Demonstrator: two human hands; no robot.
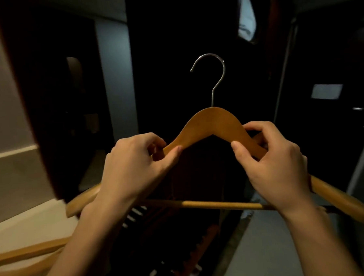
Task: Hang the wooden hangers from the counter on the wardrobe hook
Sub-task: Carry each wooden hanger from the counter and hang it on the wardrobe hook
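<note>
A wooden hanger (213, 121) with a silver metal hook (214, 77) is held upright in front of the dark wardrobe opening (182, 42). My left hand (136, 167) grips its left shoulder, thumb on the front face. My right hand (277, 164) grips its right shoulder the same way. The hanger's crossbar (218, 204) runs below both wrists. Another wooden hanger (24, 253) lies on the pale counter (33, 221) at the lower left. No wardrobe hook is visible in the darkness.
A dark wardrobe door edge (27, 103) stands at the left beside a beige wall (2, 105). Slatted dark items (174, 254) sit low inside the wardrobe. A grey floor (267, 249) lies at the lower right. A white cloth (247, 16) hangs at the top right.
</note>
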